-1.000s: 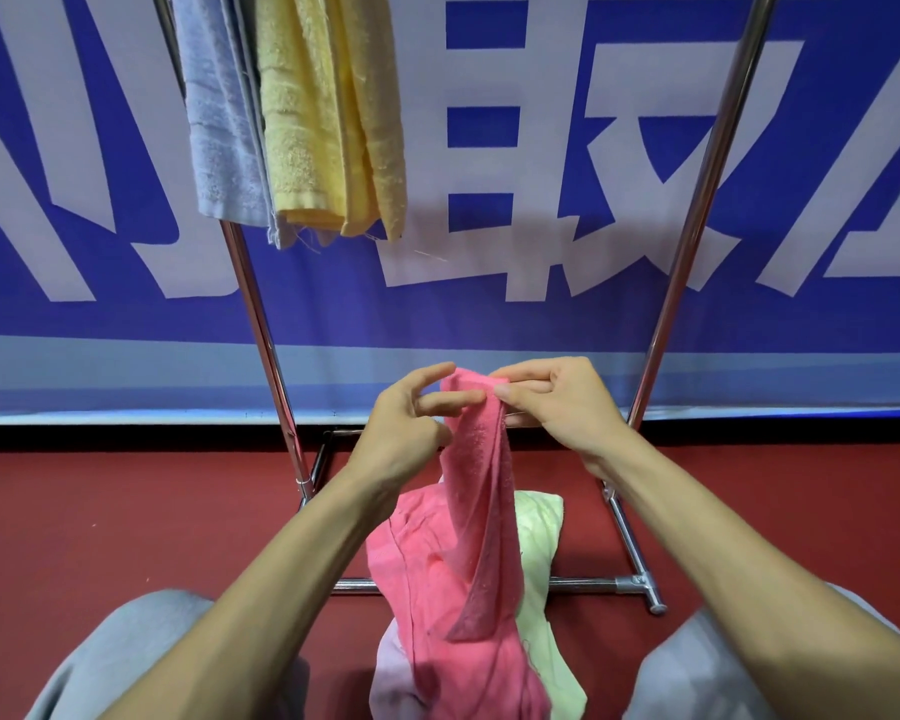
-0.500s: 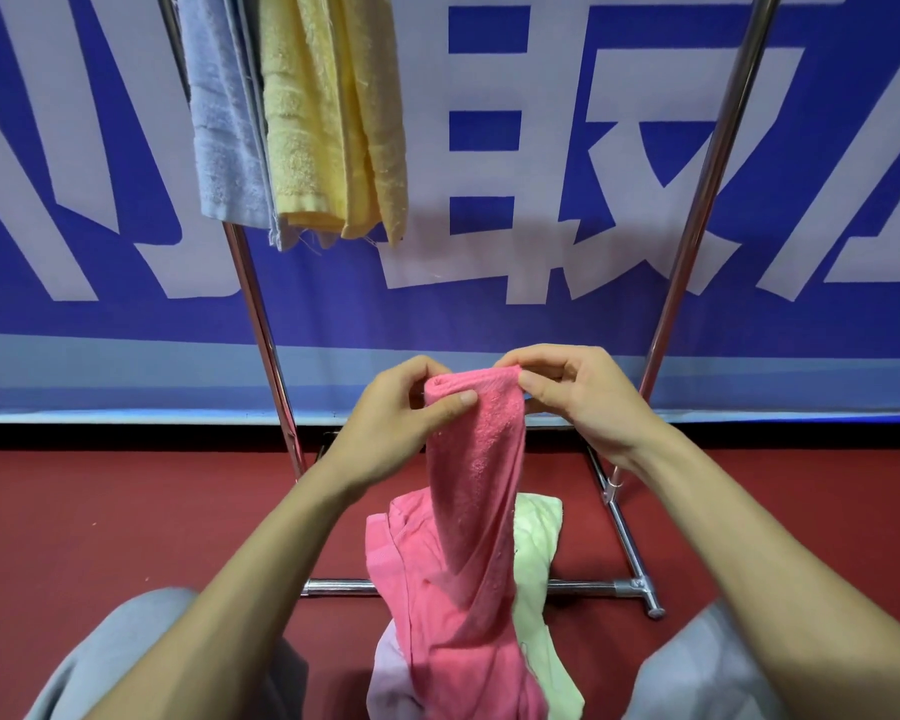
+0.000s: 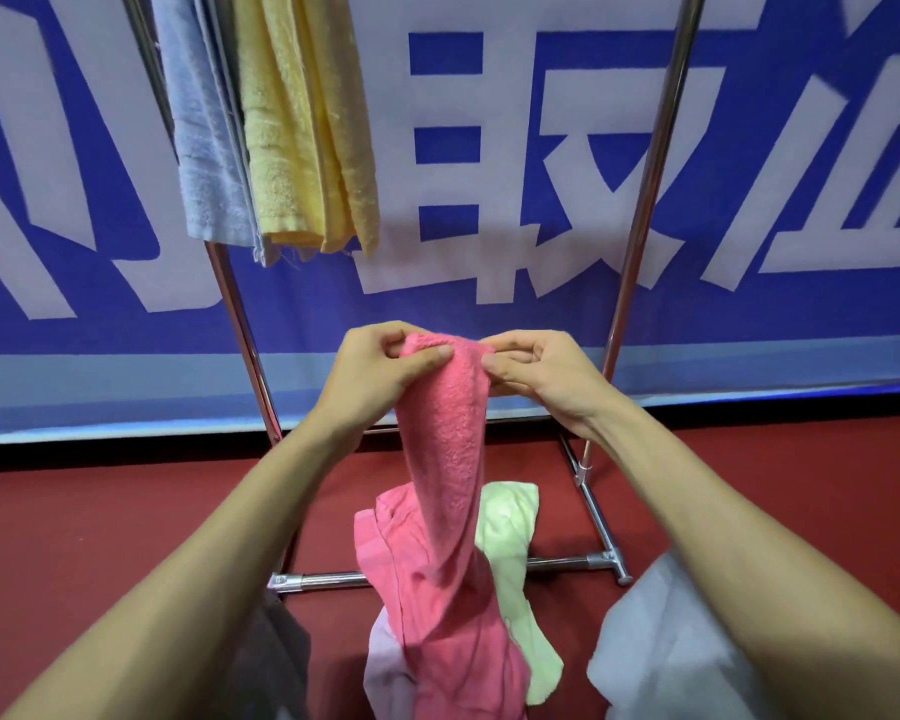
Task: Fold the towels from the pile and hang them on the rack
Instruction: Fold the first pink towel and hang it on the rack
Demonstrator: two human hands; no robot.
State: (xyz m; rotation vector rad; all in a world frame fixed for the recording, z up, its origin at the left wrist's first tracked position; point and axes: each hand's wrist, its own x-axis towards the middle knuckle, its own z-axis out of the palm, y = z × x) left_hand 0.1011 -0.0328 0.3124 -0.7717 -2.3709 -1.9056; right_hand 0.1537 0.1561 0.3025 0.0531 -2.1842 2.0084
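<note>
Pinched between thumb and fingers of both the left hand (image 3: 372, 368) and right hand (image 3: 536, 374), the pink terry towel (image 3: 448, 459) hangs lengthwise straight down from its top edge onto the pile, below the chrome rack (image 3: 640, 226).

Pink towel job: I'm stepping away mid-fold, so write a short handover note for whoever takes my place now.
Left hand and right hand: both pinch the top edge of the pink towel, held up in front of the rack; its lower part trails down to the pile.
Done: a light blue towel and a yellow towel hang on the rack's left side.
Left: fold and hang the pink towel, then the pale green towel and the lavender towel on the floor.
</note>
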